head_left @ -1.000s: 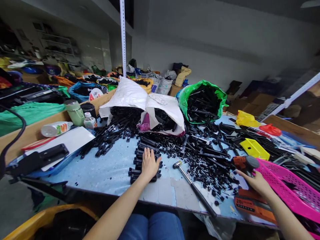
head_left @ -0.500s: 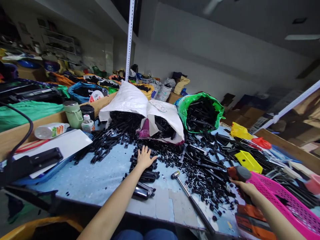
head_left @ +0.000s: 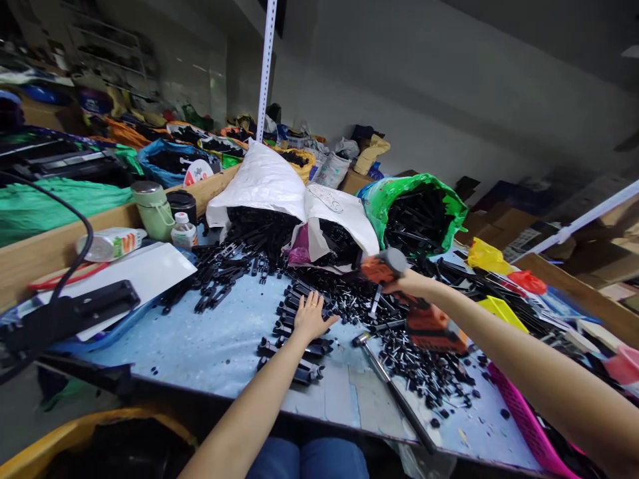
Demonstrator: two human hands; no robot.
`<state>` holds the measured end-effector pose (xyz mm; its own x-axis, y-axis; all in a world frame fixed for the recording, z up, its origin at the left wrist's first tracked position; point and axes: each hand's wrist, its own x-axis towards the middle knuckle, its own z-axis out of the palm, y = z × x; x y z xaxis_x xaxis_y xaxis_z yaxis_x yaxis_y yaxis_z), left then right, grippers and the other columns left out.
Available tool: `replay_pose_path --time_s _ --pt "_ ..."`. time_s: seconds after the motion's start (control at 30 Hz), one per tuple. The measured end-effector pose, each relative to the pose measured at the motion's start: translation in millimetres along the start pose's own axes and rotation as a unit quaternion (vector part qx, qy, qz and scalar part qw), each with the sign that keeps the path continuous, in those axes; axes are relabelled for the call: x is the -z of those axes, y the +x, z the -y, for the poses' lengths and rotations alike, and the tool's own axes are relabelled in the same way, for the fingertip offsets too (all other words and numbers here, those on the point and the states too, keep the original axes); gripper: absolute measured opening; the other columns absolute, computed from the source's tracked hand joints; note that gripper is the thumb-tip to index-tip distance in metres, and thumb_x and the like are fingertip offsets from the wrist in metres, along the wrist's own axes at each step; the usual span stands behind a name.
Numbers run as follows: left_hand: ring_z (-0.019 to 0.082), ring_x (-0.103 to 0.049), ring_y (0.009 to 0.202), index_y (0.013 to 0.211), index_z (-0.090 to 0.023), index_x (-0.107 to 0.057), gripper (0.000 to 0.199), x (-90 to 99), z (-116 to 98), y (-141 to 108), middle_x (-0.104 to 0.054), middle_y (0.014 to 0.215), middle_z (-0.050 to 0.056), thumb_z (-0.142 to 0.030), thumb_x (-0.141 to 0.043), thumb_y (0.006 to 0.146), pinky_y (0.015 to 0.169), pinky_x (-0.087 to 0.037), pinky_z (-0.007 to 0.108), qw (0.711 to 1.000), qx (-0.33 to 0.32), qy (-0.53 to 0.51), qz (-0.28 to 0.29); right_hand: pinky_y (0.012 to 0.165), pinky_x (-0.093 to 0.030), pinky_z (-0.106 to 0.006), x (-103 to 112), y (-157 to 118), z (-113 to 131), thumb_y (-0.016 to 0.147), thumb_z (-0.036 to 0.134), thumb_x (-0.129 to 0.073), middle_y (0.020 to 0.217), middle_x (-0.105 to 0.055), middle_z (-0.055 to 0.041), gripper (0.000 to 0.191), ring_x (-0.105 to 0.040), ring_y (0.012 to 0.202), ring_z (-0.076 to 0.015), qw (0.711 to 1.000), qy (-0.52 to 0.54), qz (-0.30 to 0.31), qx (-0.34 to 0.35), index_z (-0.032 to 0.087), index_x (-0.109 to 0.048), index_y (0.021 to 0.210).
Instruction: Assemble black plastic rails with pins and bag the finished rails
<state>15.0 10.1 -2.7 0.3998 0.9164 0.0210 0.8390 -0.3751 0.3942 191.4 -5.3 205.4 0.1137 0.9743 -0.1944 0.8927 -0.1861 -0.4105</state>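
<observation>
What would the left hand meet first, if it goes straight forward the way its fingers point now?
Probably the loose black parts just past the fingertips of the left hand, then the nearer white bag. One view leaves height and depth unclear.

drill (head_left: 432,327): matt plstc | blk parts (head_left: 305,371): glossy plstc | tbl rim (head_left: 210,190): wood

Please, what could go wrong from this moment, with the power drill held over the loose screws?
The power drill in the right hand could scatter the loose screws if lowered. The left hand lies on the row of black parts; pushing might skew it. The hammer has its handle end at the table's front edge, so a bump might tip it off.
</observation>
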Motion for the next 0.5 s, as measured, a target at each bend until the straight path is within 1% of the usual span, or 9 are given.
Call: replay_pose_path --time_s 0.1,0.2,0.27,0.33,0.4,0.43,0.5 --pt "0.026 -0.014 0.133 0.134 -0.006 -0.029 0.081 0.0 1.1 -1.2 -0.024 0.143 0.015 -0.065 -0.012 0.081 0.107 -0.011 0.044 1.000 -0.005 -0.005 0.005 0.041 -0.041 -0.020 -21.2 46.1 51.3 0.062 0.014 -0.062 0.040 -0.047 0.0046 0.006 -0.046 0.039 -0.0095 0.991 -0.040 0.126 -0.008 0.012 -0.056 0.062" --pt "0.026 -0.013 0.133 0.134 -0.005 -0.029 0.082 -2.5 2.2 -2.0 -0.022 0.143 0.016 -0.066 -0.015 0.080 0.107 -0.011 0.043 1.000 -0.007 -0.010 0.003 0.041 -0.041 -0.022 -38.8 80.0 89.8 0.063 0.016 -0.061 0.042 -0.048 0.0032 0.009 -0.046 0.041 -0.0107 0.977 -0.089 0.194 0.000 0.013 -0.055 0.057" --pt "0.027 -0.013 0.133 0.134 -0.005 -0.029 0.083 -5.2 2.7 -2.0 -0.022 0.143 0.016 -0.067 -0.019 0.079 0.107 -0.011 0.043 1.000 -0.008 -0.013 -0.002 0.041 -0.039 -0.022 -46.7 93.8 108.9 0.064 0.016 -0.060 0.042 -0.048 0.0024 0.012 -0.046 0.041 -0.0107 0.967 -0.127 0.220 0.007 0.012 -0.054 0.053" --pt "0.028 -0.013 0.133 0.134 -0.006 -0.029 0.082 -8.0 3.3 -1.6 -0.023 0.143 0.015 -0.066 -0.021 0.079 0.107 -0.011 0.044 1.000 -0.008 -0.015 -0.005 0.040 -0.037 -0.021 -52.1 101.9 123.2 0.062 0.015 -0.062 0.043 -0.048 0.0025 0.013 -0.045 0.041 -0.0098 0.958 -0.163 0.234 0.014 0.011 -0.054 0.052" --pt "0.028 -0.014 0.132 0.135 -0.008 -0.029 0.078 -10.2 3.9 -1.0 -0.024 0.143 0.014 -0.064 -0.020 0.081 0.107 -0.011 0.046 1.000 -0.012 -0.020 -0.009 0.042 -0.036 -0.018 -56.3 106.3 132.9 0.062 0.014 -0.062 0.044 -0.049 0.0037 0.012 -0.044 0.042 -0.0072 0.951 -0.189 0.242 0.022 0.009 -0.055 0.054" --pt "0.028 -0.015 0.132 0.135 -0.009 -0.029 0.076 -11.0 4.2 -0.7 -0.024 0.143 0.014 -0.062 -0.019 0.081 0.107 -0.011 0.047 1.000 -0.015 -0.023 -0.011 0.044 -0.035 -0.015 -58.0 107.5 136.1 0.065 0.014 -0.060 0.046 -0.048 0.0046 0.013 -0.043 0.043 -0.0051 0.949 -0.198 0.245 0.027 0.006 -0.055 0.056" --pt "0.028 -0.015 0.132 0.135 -0.010 -0.029 0.075 -11.7 4.4 -0.1 -0.025 0.143 0.013 -0.061 -0.019 0.082 0.107 -0.010 0.048 0.999 -0.019 -0.027 -0.011 0.048 -0.033 -0.012 -60.7 108.3 139.5 0.072 0.015 -0.051 0.048 -0.047 0.0060 0.020 -0.042 0.044 -0.0013 0.945 -0.211 0.248 0.035 0.001 -0.054 0.058"
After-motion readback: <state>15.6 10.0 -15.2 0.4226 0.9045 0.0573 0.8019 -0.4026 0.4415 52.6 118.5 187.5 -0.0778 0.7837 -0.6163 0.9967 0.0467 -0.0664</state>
